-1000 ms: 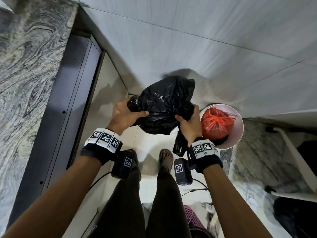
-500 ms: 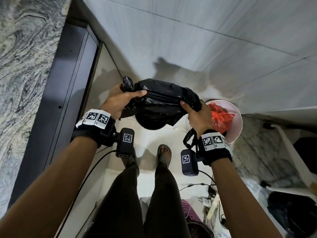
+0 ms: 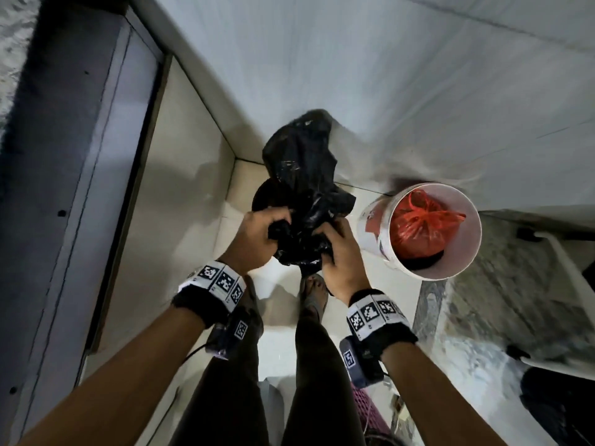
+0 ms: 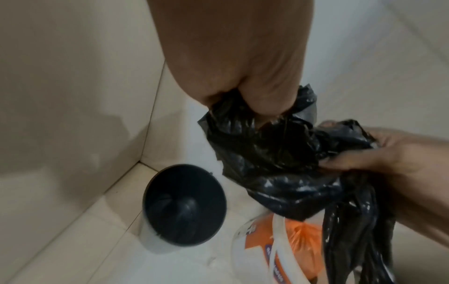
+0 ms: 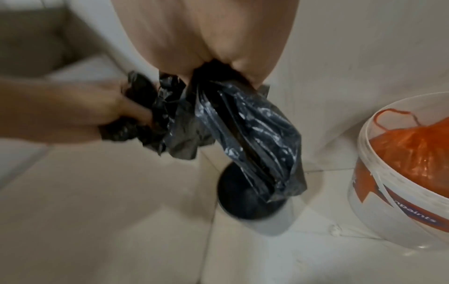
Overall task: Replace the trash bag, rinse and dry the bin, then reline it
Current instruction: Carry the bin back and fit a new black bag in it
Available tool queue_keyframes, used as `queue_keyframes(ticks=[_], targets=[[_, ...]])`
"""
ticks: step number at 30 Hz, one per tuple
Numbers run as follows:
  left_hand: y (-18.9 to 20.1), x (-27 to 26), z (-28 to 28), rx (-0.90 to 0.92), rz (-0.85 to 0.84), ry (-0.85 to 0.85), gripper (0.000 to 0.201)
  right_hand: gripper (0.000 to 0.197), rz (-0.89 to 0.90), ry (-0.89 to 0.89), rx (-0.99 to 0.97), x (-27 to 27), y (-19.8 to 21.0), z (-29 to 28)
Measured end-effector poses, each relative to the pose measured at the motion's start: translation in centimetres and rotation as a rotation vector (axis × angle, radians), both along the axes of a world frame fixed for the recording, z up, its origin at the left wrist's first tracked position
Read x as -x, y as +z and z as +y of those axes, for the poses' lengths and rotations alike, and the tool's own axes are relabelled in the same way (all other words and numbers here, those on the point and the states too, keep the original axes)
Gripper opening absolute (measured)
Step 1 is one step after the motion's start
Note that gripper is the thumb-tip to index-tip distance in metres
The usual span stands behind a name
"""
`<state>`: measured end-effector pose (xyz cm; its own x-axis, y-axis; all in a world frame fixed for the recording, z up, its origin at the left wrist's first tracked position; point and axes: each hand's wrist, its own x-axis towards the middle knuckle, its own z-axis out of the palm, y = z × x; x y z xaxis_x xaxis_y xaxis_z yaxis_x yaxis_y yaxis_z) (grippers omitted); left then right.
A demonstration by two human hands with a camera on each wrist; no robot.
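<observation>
We grip a crumpled black plastic liner (image 3: 302, 201) mid-frame, left hand (image 3: 257, 239) and right hand (image 3: 341, 255) fingers bunching it above the small dark-mouthed bin (image 4: 184, 205). Relining looks begun, unfinished.

We were in a home, prob. a utility or wash corner. Walls (image 3: 354, 75) were clad in large pale tiles w/ thin grout lines, and the floor (image 4: 73, 249) was glossy cream tile meeting them at a corner. A dark metal door frame (image 3: 80, 156) ran along the left, w/ grey veined marble (image 3: 13, 43) beyond it. A reused white paint bucket (image 3: 380, 226) held a tied red bag (image 3: 421, 226), beside a small black-lined bin (image 4: 184, 205). Cables and a pink mesh item lay on the floor behind us.
</observation>
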<state>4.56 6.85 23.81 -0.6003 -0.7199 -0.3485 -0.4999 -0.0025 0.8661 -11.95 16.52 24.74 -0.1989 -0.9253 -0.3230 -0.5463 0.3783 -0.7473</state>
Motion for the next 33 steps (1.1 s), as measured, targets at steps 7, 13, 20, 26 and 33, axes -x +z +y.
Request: queue_keyframes(ticks=[7,13,20,26,33], targets=[[-12.3,-1.0,0.9,0.015,-0.307,-0.069,0.031,0.049,0.041,0.186,-0.149,-0.6,-13.0,-0.3],[-22.0,-1.1,0.4,0.064,-0.556,-0.295,0.062,0.046,0.247,0.426,-0.329,-1.9,-22.8,-2.1],[-29.4,2.1,-1.9,0.017,-0.693,-0.503,0.059,0.063,0.565,0.503,-0.646,-0.9,-28.2,-4.7],[-32.6,4.9,-3.4,-0.28,-0.623,-0.521,0.049,0.06,0.629,0.588,-0.534,1.2,-29.4,-4.9],[-33.6,4.1,-5.3,-0.286,-0.57,-0.325,0.05,0.051,0.507,0.641,-0.492,2.3,-29.9,-7.6]])
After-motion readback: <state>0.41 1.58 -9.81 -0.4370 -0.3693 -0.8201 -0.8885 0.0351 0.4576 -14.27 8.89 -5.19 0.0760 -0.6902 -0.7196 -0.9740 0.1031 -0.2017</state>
